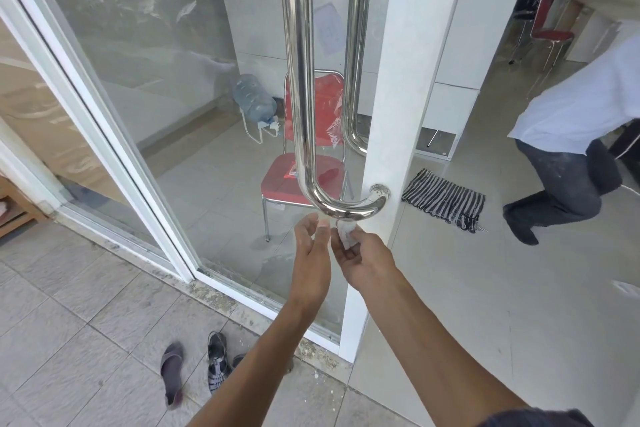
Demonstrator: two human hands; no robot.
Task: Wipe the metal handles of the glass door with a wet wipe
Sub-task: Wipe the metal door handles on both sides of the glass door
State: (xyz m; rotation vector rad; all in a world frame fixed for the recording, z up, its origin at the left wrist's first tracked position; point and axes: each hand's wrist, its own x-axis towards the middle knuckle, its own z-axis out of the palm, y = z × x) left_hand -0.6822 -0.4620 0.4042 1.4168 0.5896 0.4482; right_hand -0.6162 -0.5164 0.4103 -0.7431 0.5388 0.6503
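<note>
A polished metal handle (300, 87) runs down the near side of the glass door (194, 87) and bends at the bottom into the white door stile (388, 135). A second handle (351, 73) shows behind the glass. My right hand (360, 253) pinches a small crumpled white wet wipe (344, 232) just below the bottom bend of the near handle. My left hand (311, 250) hovers next to it, fingers relaxed, its fingertips just under the bend and holding nothing.
Behind the glass stand a red chair (298, 180) and a water jug (252, 97). A striped mat (445, 199) lies in the open doorway, where a person in a white shirt (571, 149) steps. Shoes (195, 369) lie on the tiles near my feet.
</note>
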